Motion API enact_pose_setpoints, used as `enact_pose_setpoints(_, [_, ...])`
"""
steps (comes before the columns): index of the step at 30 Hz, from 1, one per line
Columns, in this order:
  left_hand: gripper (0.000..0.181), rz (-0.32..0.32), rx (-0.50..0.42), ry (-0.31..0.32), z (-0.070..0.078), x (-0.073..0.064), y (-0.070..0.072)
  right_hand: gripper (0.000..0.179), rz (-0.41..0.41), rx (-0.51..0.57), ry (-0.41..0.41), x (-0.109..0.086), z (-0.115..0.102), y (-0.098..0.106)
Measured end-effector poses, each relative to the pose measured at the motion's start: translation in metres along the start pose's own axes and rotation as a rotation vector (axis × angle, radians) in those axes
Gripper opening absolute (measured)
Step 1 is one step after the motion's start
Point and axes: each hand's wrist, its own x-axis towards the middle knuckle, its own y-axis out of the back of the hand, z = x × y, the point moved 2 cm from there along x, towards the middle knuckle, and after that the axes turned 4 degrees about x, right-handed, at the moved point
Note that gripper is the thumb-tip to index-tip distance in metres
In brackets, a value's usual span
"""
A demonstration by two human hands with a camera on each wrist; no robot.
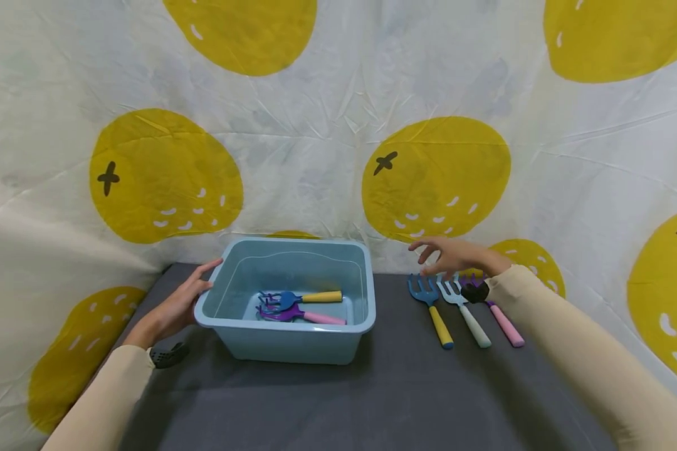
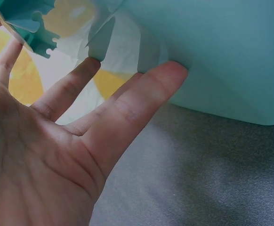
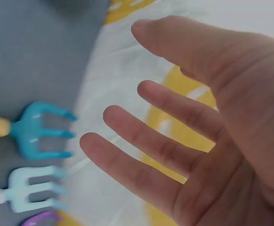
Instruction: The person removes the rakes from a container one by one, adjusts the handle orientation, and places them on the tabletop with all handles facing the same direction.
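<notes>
Left hand [image 1: 176,305], spread, touches the light-blue rectangular plastic tub [image 1: 293,343] at left, likely steadying it, while right hand [image 1: 457,255], spread and empty, hovers near the far end of the blue-tined, yellow-handled fork [image 1: 440,326] outside.

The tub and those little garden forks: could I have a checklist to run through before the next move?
1. Tub upright: ok.
2. Left hand touching it: ok.
3. Its hold firm enough: cannot tell.
4. Right hand empty: ok.
5. Room inside: ok; a yellow-handled fork and a pink-handled fork lie low.
6. All forks inside: not ok; three forks lie outside.
</notes>
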Motion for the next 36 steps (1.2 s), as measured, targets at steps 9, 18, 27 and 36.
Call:
enact_pose_setpoints(9, [0.062, 0.007, 0.012, 0.007, -0.001, 0.001, 0.001, 0.066, -0.003, -0.105, 0.121, 0.019, -0.072, 0.022])
enact_pose_setpoints(18, [0.064, 0.007, 0.002, 0.010, -0.001, 0.001, 0.000, 0.068, -0.031, -0.177, 0.162, 0.045, -0.130, 0.019])
enact_pose_setpoints(27, [0.062, 0.015, 0.019, 0.001, -0.003, 0.002, 0.000, 0.069, -0.088, -0.195, 0.194, 0.071, -0.160, 0.002])
enact_pose_setpoints(36, [0.061, 0.020, 0.026, 0.002, -0.003, 0.003, 0.000, 0.068, -0.144, -0.252, 0.253, 0.100, -0.172, -0.024])
